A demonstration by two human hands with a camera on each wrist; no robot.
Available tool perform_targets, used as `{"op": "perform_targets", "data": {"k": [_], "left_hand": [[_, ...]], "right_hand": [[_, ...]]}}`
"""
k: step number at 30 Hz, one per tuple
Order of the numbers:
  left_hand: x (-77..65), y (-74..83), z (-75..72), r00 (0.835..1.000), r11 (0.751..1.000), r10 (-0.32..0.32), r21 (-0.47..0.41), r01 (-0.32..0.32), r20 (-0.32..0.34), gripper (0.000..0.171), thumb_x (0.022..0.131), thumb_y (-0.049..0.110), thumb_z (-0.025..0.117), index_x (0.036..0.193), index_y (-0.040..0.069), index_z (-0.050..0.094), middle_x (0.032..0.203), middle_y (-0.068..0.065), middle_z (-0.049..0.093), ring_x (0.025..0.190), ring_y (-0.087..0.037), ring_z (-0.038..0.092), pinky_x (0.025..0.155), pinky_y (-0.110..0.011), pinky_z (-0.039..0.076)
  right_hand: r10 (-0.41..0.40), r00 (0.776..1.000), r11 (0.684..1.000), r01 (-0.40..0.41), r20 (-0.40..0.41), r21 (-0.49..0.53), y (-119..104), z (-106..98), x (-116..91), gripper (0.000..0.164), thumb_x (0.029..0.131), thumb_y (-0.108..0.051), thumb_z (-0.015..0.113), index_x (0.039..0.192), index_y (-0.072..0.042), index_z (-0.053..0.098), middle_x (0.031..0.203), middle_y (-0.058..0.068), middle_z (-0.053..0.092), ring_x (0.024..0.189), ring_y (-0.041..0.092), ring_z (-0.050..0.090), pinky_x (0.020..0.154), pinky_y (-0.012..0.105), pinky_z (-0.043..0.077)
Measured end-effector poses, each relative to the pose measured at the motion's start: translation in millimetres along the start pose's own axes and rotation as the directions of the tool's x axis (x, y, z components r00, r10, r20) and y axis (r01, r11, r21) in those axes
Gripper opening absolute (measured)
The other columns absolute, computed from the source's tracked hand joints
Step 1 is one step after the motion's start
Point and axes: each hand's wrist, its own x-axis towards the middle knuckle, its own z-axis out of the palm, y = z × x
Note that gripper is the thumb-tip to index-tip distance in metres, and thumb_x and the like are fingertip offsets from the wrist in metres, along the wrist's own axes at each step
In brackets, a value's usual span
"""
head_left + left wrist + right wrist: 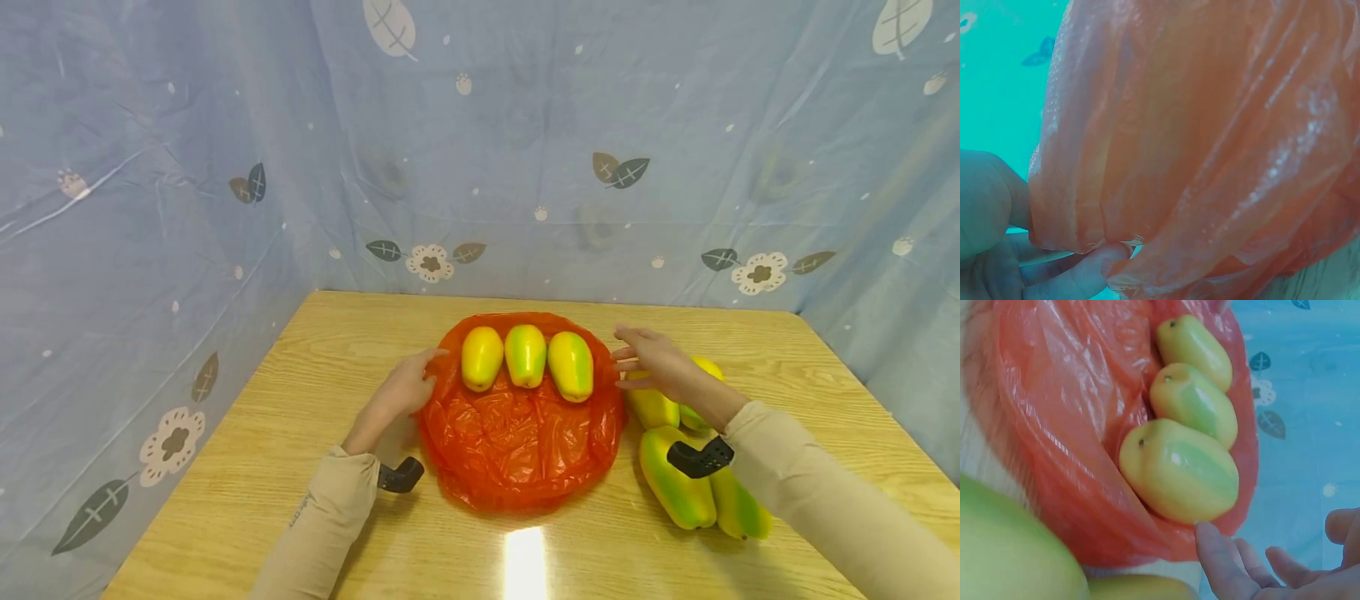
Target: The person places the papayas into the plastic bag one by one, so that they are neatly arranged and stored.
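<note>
A red plastic bag (517, 450) lies spread on the table with its rim rolled open. Three yellow-green papayas (526, 357) sit side by side in its far part. My left hand (397, 390) is at the bag's left rim, its thumb and fingers holding the thin plastic (1166, 162) in the left wrist view. On the opposite side, my right hand (656, 364) has its fingers spread at the rim, beside the rightmost papaya (1182, 472). Its fingertips overlap the bag's edge in the right wrist view.
Several more papayas (675, 479) lie on the wooden table (315, 400) right of the bag, partly beneath my right forearm. A blue patterned curtain (525, 167) closes off the back and sides. Black wrist mounts (401, 475) stick out from both sleeves.
</note>
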Motion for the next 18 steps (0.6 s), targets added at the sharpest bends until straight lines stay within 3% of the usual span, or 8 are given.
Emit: {"op": "perform_targets", "data": {"k": [10,18], "left_hand": [[0.2,-1.5,-0.1,1.0,1.0,0.015,0.007,-0.015,0.001,0.048,0.089,-0.006,0.049,0.136,0.003,0.049,0.117,-0.018,0.055,0.058,-0.016,0.04,0.052,-0.027,0.038],[0.5,-2.0,-0.5,1.0,1.0,0.01,0.008,-0.01,0.007,0.048,0.09,-0.006,0.049,0.137,0.003,0.049,0.126,-0.021,0.053,0.056,-0.016,0.039,0.051,-0.027,0.038]], "right_hand": [[-0.019,1.0,1.0,0.019,-0.017,0.009,6.2,-25.3,-9.0,0.074,0.101,-0.047,0.032,0.148,0.008,0.014,0.136,0.033,0.03,0.122,0.044,0.039,0.087,0.04,0.049],[-0.038,0.999,0.999,0.039,0.017,-0.012,12.4,-45.7,-27.2,0.079,0.099,-0.05,0.036,0.148,0.008,0.013,0.137,0.032,0.03,0.116,0.035,0.046,0.088,0.04,0.049]]}}
